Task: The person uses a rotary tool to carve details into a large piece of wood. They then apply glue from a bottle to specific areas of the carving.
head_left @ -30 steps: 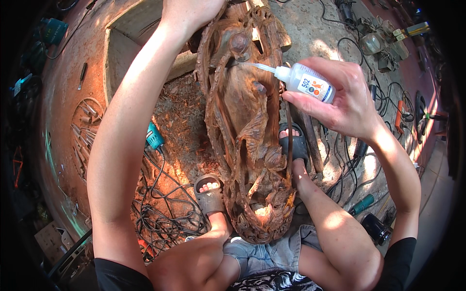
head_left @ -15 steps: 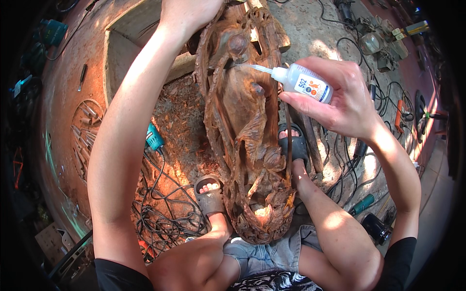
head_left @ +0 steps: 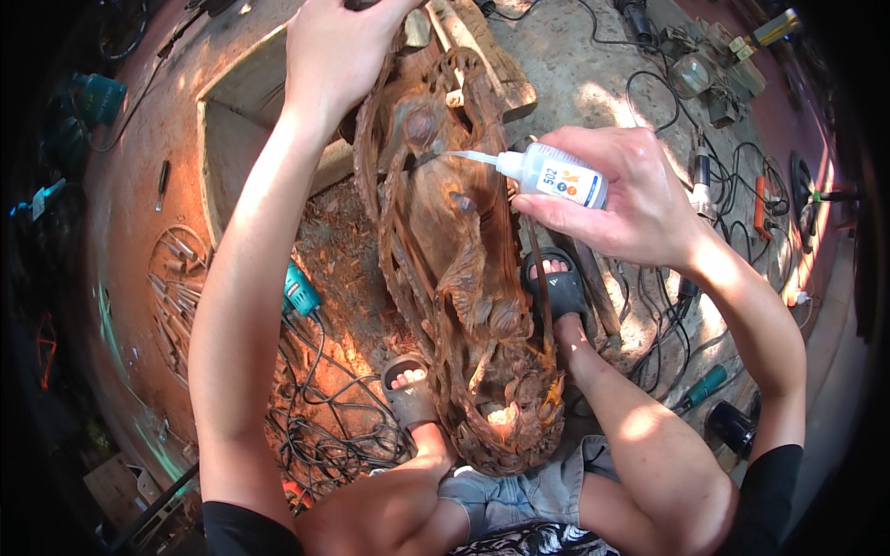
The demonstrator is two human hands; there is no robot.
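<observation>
Sunlit concrete floor (head_left: 575,83), dusted reddish with wood shavings, spreads around the seated person, with black cables (head_left: 324,435) tangled at 7 o'clock and more tools and cords scattered toward 2 o'clock. At the centre stands a tall wooden carving (head_left: 464,269), dark reddish-brown, deeply cut with folds, knots and pierced openwork, its lower end at 6 o'clock between the person's knees and its top reaching to 12 o'clock. 2 sandalled feet flank it on the floor. The right hand (head_left: 630,199), at 2 o'clock, has its grip closed around a small white glue bottle (head_left: 556,176) with a blue-and-orange label, held nearly level; the long thin nozzle points left and its tip sits at the carving's upper part, seemingly touching the wood. The left hand (head_left: 338,46), at 12 o'clock, grips the carving's top edge with fingers curled over it. A teal power tool (head_left: 301,292) lies on the shavings just left of the carving, at 9 o'clock.
</observation>
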